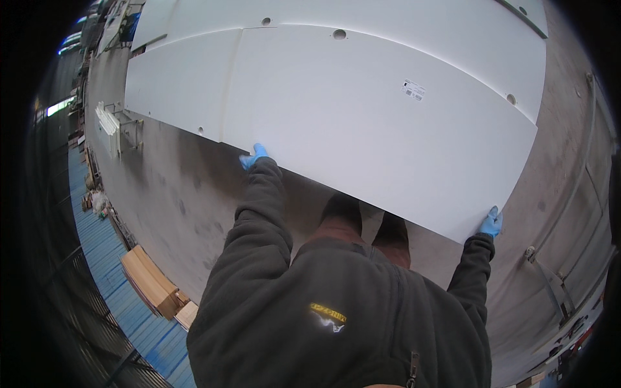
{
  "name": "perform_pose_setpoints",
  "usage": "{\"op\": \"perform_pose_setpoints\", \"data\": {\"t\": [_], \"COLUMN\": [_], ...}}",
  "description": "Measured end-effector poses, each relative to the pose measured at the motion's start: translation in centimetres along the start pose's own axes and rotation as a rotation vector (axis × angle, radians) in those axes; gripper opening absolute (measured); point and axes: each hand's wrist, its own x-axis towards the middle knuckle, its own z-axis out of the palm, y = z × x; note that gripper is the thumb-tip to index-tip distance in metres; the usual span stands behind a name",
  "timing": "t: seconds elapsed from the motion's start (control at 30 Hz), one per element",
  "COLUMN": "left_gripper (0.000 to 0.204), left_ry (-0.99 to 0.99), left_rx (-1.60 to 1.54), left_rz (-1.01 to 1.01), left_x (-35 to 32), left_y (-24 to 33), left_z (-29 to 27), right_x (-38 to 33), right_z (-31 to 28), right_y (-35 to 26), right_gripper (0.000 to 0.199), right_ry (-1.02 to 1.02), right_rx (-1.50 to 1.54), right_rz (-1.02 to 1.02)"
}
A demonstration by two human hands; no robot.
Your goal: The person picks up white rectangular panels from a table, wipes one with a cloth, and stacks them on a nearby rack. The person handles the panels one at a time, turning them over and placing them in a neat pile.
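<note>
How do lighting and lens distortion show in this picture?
Head view: black fisheye rim swallows the corners; the far edge of the long white rectangular panel bows; shadow darkens the grey floor by its near edge; bright glare, upper left.

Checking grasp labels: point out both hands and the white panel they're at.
Left hand (253, 157): head view, middle of its glove.
Right hand (491, 223): head view, middle of its glove.
White panel (375, 132): head view, middle of upper face.

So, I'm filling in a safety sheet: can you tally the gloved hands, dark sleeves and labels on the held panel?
Blue-gloved hands: 2
Dark sleeves: 2
White label on the held panel: 1
Total: 5
</note>
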Motion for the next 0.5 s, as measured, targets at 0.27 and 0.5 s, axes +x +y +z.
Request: {"op": "perform_pose_setpoints", "data": {"t": [0.27, 0.5], "left_gripper": [0.057, 0.059], "left_ry": [-0.696, -1.070], "left_rx": [1.925, 0.348], "left_rz": [1.112, 0.275], "left_x": [-1.2, -1.7], "left_y": [-0.9, -0.8], "left_z": [0.0, -0.4], "right_x": [-0.2, -0.3], "right_z": [-0.1, -0.1], "right_y": [-0.4, -1.1], "right_gripper": [0.047, 0.041], "right_ry": [-0.053, -0.075], "right_rx": [0.119, 0.116], "right_rz": [0.011, 0.124]}}
